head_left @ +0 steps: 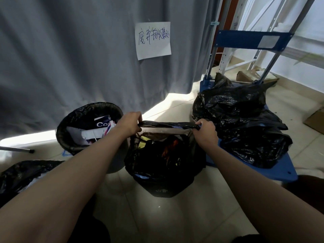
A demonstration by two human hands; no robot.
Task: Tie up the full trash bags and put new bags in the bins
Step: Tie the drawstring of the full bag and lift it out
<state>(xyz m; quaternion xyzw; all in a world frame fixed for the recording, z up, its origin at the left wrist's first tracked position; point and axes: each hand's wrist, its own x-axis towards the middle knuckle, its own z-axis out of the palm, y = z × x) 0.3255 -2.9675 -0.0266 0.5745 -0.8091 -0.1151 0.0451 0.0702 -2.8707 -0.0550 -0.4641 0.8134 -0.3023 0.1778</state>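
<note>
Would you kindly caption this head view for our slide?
Left hand and right hand stretch the rim of a full black plastic trash bag on the tiled floor.

Single head-worn wide-angle view, looking forward and down along both forearms, close above a black trash bag (164, 155) on the tiled floor (201, 207), facing a grey curtain (70, 50).

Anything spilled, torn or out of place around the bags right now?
No spill or tear shows. The left hand and right hand grip the black bag, its mouth untied. Black bags lie heaped on the blue cart. The left bin brims with paper.
</note>
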